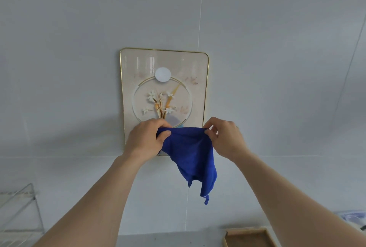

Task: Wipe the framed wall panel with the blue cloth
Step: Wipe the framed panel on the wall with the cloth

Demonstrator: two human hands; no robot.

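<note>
The framed wall panel (164, 64) hangs on the pale wall, gold-edged, with a flower picture and a white disc near its top. In front of its lower part I hold the blue cloth (192, 155) spread between both hands. My left hand (145, 139) pinches the cloth's upper left edge. My right hand (225, 137) pinches its upper right corner. The rest of the cloth hangs down loosely below the panel's bottom edge. Hands and cloth hide the panel's lower part.
A clear wire-like rack (19, 211) stands at the lower left. A shallow wooden tray (247, 237) lies on the counter at the lower right, with a plastic-wrapped item (354, 217) beyond it at the right edge.
</note>
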